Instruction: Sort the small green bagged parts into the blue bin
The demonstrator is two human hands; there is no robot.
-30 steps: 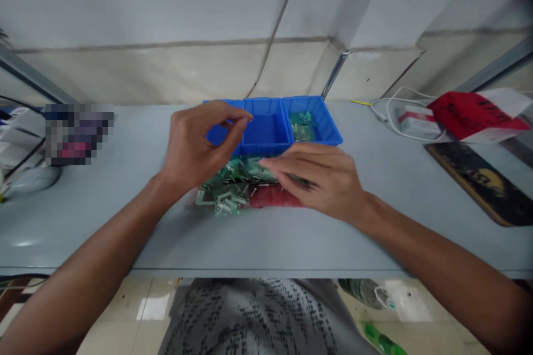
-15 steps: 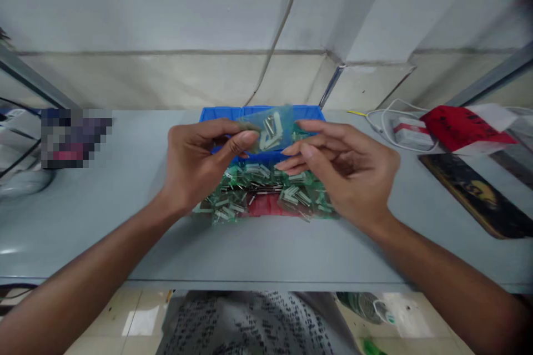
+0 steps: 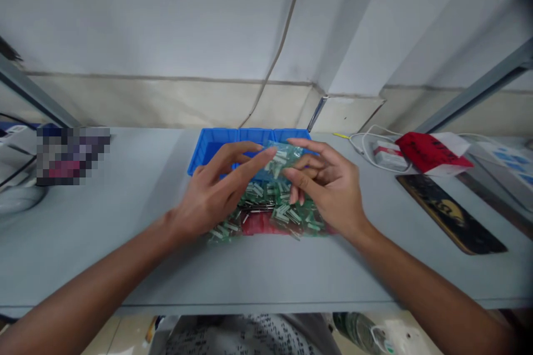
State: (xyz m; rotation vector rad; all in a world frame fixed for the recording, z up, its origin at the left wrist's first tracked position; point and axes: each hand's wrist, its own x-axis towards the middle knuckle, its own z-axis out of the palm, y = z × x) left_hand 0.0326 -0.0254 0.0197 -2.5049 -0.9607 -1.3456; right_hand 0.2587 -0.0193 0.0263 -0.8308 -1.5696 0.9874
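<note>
A small clear greenish plastic bag (image 3: 278, 162) with pale plugs inside is pinched between the thumb and fingers of my right hand (image 3: 328, 180). My left hand (image 3: 216, 186) is at the bag's left side, its fingers stretched out and apart, the fingertips over or against the bag's upper edge. Below both hands lies a pile of similar filled bags (image 3: 287, 213). Loose metal screws (image 3: 258, 211) show among them, by a red bin (image 3: 262, 224). Behind stands a blue divided bin (image 3: 216, 136), partly hidden by my hands.
On the right of the grey table (image 3: 258, 272) are a dark phone-like slab (image 3: 452, 213), a red packet (image 3: 428, 152), a small white box (image 3: 389, 155) and a white cable. A pale rounded object (image 3: 20, 199) sits at the left. A wall rises behind.
The filled bag has passed from my left hand's pinch to my right hand's. My left fingers have opened out. The camera view has tilted up slightly.
</note>
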